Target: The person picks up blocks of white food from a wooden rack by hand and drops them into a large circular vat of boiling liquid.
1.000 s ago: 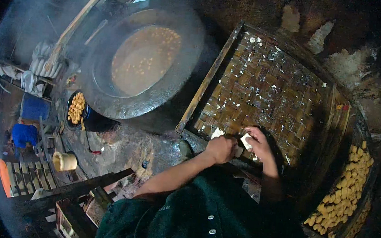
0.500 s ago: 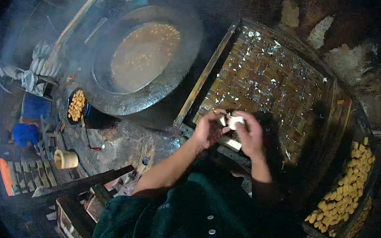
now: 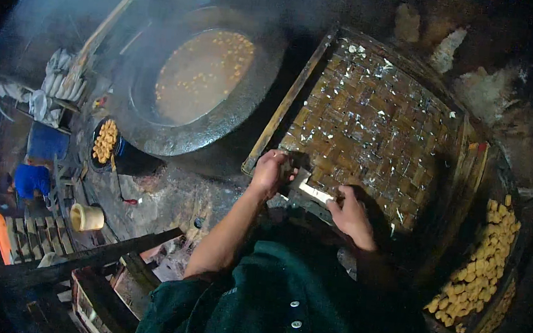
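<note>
My left hand [image 3: 269,172] is closed at the near left corner of a woven bamboo tray [image 3: 371,131] with a wooden rim. Between its fingers is a small thing that I cannot make out. Beside it a grey, blade-like flat piece [image 3: 300,178] shows, blurred. A pale flat strip [image 3: 317,194] runs from there toward my right hand [image 3: 352,217]. The thumb and fingers of that hand are drawn together at the strip's end, over the tray's near edge. Whether grey piece and strip are one thing, I cannot tell. White scraps are scattered over the weave.
A large round pan of cloudy liquid [image 3: 201,78] steams at the back left, with yellow pieces floating. Next to it stands a dark pot of yellow-brown pieces [image 3: 105,142]. Another tray of yellow pieces [image 3: 479,267] is at right. A pale bucket [image 3: 87,218] and wooden crates are at left.
My hands were close together round a round white piece; now they are apart. The left has moved left, the right down to the pale strip's end. The white piece no longer shows clearly.
</note>
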{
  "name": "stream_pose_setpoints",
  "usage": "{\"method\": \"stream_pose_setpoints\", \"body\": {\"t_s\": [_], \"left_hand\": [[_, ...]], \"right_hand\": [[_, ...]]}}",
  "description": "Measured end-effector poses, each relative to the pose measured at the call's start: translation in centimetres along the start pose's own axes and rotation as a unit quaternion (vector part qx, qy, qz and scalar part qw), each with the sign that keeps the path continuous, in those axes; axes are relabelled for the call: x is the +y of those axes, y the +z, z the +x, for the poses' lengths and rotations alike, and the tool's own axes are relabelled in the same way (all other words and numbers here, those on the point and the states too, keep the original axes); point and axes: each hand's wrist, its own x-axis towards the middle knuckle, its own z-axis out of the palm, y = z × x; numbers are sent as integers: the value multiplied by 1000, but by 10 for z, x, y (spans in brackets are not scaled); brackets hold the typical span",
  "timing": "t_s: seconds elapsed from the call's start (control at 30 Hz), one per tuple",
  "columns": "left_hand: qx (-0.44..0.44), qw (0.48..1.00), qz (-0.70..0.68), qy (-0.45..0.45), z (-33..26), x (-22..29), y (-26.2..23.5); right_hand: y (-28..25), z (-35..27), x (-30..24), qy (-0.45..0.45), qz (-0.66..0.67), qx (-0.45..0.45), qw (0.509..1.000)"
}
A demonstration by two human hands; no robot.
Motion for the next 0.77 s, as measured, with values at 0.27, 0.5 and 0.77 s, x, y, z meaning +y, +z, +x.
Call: {"method": "stream_pose_setpoints", "body": {"t_s": [0.27, 0.5, 0.77], "left_hand": [[-14, 982, 184, 48, 25, -2, 9], [-43, 986, 162, 16, 36, -16, 2], [-41, 979, 194, -52, 30, -5, -1]], "right_hand": [[34, 21, 28, -19, 154, 48, 987], [45, 28, 20, 1, 220, 33, 975], [61, 63, 28, 5, 348, 31, 937]]}}
